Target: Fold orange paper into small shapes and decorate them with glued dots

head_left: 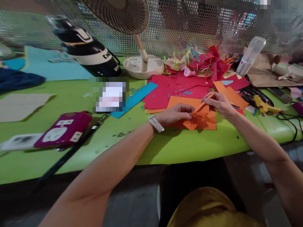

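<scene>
Between my two hands is a folded piece of orange paper (200,111), with creased flaps sticking out. My left hand (176,113), wearing a white watch band (156,124) at the wrist, grips its left side with curled fingers. On the upper right, my right hand (217,102) pinches a narrow folded strip of the same paper. Flat orange sheets (178,101) lie beneath the hands on the green table (182,149). Behind them spread red sheets (161,91), scattered with small blue dots. My fingers hide part of the folds.
At the back stand a fan (143,67), a black bottle (94,58) and a pile of folded paper figures (203,61). A yellow glue gun (266,105) with a cord lies right. Leftward are a blurred phone (111,96), a blue strip (139,97) and a purple badge holder (65,130).
</scene>
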`<action>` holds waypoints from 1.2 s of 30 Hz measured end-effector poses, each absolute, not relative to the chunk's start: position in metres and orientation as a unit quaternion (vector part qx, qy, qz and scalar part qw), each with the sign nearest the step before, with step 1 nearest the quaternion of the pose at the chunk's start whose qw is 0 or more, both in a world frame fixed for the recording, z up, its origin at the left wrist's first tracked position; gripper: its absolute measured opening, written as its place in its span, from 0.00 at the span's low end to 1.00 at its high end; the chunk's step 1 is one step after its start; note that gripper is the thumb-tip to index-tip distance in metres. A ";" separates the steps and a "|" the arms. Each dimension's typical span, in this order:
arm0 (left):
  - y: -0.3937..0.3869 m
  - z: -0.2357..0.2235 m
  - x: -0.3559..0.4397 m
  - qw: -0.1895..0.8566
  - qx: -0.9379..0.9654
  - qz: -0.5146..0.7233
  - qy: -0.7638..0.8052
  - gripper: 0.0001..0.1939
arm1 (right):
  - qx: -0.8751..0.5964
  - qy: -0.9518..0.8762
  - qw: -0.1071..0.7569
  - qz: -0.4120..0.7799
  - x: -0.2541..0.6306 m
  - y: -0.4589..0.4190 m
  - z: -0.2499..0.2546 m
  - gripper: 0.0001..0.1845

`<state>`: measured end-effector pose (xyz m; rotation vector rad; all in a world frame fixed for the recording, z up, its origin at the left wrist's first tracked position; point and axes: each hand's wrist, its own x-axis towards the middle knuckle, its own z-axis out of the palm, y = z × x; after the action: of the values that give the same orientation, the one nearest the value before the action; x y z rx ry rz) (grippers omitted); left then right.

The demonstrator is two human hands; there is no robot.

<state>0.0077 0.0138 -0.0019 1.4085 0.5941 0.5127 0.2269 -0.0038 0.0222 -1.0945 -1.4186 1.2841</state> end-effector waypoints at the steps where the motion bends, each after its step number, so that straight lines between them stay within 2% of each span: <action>1: 0.015 -0.002 0.007 0.687 0.634 0.233 0.268 0.09 | -0.438 -0.577 0.452 0.521 0.226 -0.004 0.022 0.21; 6: 0.025 0.000 0.001 0.665 0.613 0.301 0.301 0.09 | -0.442 -0.535 0.477 0.539 0.229 0.000 0.022 0.19; 10: 0.029 0.004 0.002 0.701 0.461 0.455 0.298 0.15 | -0.463 -0.459 0.535 0.538 0.228 0.001 0.019 0.18; 13: 0.024 0.005 0.008 0.729 0.396 0.479 0.286 0.19 | -0.464 -0.414 0.554 0.553 0.223 -0.003 0.016 0.16; 18: 0.011 -0.002 0.025 0.721 0.392 0.482 0.308 0.23 | -0.463 -0.427 0.495 0.598 0.209 -0.015 0.012 0.15; 24: 0.011 -0.013 0.028 0.652 0.423 0.510 0.367 0.14 | -0.453 -0.467 0.409 0.640 0.201 -0.022 0.010 0.17; 27: 0.013 -0.013 0.024 0.647 0.453 0.477 0.386 0.13 | -0.446 -0.482 0.370 0.657 0.201 -0.023 0.010 0.19; 32: 0.008 -0.005 0.024 0.690 0.427 0.455 0.368 0.14 | -0.441 -0.474 0.387 0.657 0.199 -0.022 0.008 0.20; 36: 0.007 -0.002 0.025 0.676 0.413 0.478 0.380 0.15 | -0.440 -0.521 0.382 0.624 0.202 -0.020 0.007 0.21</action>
<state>0.0250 0.0071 -0.0022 0.9292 0.8534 1.0741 0.2019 -0.0201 0.0074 -1.1219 -1.3291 1.5932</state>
